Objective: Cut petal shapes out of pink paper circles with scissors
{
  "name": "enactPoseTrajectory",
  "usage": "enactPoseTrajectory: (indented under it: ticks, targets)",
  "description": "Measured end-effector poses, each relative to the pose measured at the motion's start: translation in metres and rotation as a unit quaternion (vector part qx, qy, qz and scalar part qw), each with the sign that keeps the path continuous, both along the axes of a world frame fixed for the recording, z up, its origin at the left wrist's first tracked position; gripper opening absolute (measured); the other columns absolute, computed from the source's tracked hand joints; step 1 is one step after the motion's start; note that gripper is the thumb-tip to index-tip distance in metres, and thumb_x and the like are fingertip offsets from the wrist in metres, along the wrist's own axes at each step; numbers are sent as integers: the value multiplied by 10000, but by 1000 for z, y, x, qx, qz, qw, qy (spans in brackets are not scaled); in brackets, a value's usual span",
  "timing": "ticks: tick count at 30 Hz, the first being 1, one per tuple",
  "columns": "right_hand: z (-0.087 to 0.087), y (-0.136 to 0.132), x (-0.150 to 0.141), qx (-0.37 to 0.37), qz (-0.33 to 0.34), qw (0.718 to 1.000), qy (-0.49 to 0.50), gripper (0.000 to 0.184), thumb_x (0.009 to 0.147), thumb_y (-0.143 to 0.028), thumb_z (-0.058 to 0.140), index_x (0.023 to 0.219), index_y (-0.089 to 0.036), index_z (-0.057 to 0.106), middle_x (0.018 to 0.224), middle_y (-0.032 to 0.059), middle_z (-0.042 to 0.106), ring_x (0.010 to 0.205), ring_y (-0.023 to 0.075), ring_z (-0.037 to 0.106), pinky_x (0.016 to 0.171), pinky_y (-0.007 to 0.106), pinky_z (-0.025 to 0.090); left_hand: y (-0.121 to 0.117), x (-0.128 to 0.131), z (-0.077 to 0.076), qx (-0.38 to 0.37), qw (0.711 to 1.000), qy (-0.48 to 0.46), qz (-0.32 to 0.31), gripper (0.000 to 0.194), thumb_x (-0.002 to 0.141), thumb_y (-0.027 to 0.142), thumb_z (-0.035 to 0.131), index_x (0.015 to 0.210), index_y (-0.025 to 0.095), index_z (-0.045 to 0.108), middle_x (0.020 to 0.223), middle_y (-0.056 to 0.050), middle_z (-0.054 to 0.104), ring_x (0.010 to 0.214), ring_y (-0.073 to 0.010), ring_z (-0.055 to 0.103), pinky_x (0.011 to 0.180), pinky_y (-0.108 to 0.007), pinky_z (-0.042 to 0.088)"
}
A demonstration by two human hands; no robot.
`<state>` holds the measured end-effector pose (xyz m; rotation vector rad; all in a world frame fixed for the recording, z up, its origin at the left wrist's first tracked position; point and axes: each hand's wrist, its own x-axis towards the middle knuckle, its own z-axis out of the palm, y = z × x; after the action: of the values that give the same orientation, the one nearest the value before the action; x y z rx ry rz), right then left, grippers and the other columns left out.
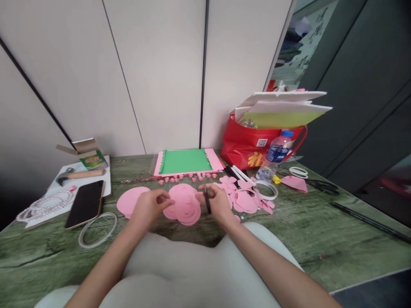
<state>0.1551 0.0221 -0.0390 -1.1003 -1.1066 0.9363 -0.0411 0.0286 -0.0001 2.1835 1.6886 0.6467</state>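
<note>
My left hand (150, 204) pinches the left edge of a pink paper disc cut into a spiral (183, 204), held just above the green table (321, 239). Closed round dark scissors (207, 200), my right hand (217, 202) sets the blades against the spiral's right edge. Another pink paper circle (130, 200) lies flat to the left of my left hand. A heap of pink cut petals (244, 197) lies to the right of my right hand.
A black phone (86, 203), a tape ring (98, 229), a bead string (48, 204), a hammer (80, 174) and a small box (90, 156) lie left. Green and pink sheets (184, 161) lie at the back. A red bag (253, 143), a water bottle (276, 154), another tape ring (267, 190) stand right.
</note>
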Motion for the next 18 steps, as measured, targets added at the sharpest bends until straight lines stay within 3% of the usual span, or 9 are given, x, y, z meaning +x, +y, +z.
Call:
enactPoseTrajectory:
  ticks: [2, 4, 7, 9, 11, 14, 16, 18]
  targets:
    - [3, 9, 14, 31, -103, 994, 13, 289, 614, -306, 637, 844, -158, 546, 632, -14, 552, 566, 131, 516, 524, 248, 423, 9, -16, 4, 23, 980, 163, 110, 219, 742, 343, 536, 851, 189, 647, 829, -60, 695, 755, -203, 625, 642, -258, 428]
    - [7, 16, 30, 62, -203, 977, 23, 311, 652, -294, 574, 925, -167, 495, 817, 29, 570, 737, 159, 543, 676, 294, 449, 16, -29, 6, 11, 967, 205, 148, 307, 745, 300, 518, 989, 153, 632, 979, -141, 677, 899, -275, 613, 703, -306, 429]
    - [12, 22, 46, 86, -285, 954, 23, 337, 655, -264, 556, 963, -167, 458, 987, 68, 540, 937, 186, 505, 886, 357, 368, 23, -39, 3, -40, 954, 244, 171, 346, 699, 289, 555, 965, 91, 653, 871, -199, 691, 827, -323, 639, 651, -325, 442]
    - [12, 23, 48, 91, -283, 955, 22, 337, 672, -268, 550, 975, -174, 436, 1032, 79, 529, 990, 192, 486, 916, 367, 348, 25, -41, -1, -65, 948, 259, 176, 320, 670, 256, 575, 919, 80, 673, 814, -199, 697, 789, -318, 650, 630, -310, 448]
    - [11, 22, 43, 85, -227, 970, 16, 314, 696, -298, 553, 964, -187, 431, 1007, 77, 551, 960, 188, 515, 860, 345, 402, 26, -41, -4, -73, 944, 269, 177, 294, 660, 194, 557, 904, 87, 681, 816, -192, 699, 795, -305, 653, 633, -298, 449]
    - [5, 16, 28, 37, -37, 999, -9, 264, 695, -359, 604, 865, -191, 492, 785, 51, 622, 707, 169, 595, 625, 285, 485, 26, -44, -7, -68, 941, 279, 179, 319, 678, 133, 490, 935, 84, 671, 897, -209, 688, 847, -309, 642, 658, -310, 447]
    - [-1, 10, 19, -24, 128, 991, -36, 244, 696, -402, 619, 742, -173, 548, 600, 34, 619, 531, 157, 589, 473, 263, 475, 26, -47, -7, -62, 940, 283, 181, 326, 696, 129, 457, 942, 87, 667, 931, -221, 677, 870, -318, 635, 670, -326, 444]
    - [-6, 3, 12, -77, 271, 957, -67, 271, 631, -387, 696, 695, -144, 597, 530, 33, 627, 459, 160, 590, 404, 249, 458, 26, -50, -8, -58, 940, 285, 181, 302, 701, 146, 458, 907, 106, 676, 919, -216, 680, 874, -318, 634, 675, -328, 444]
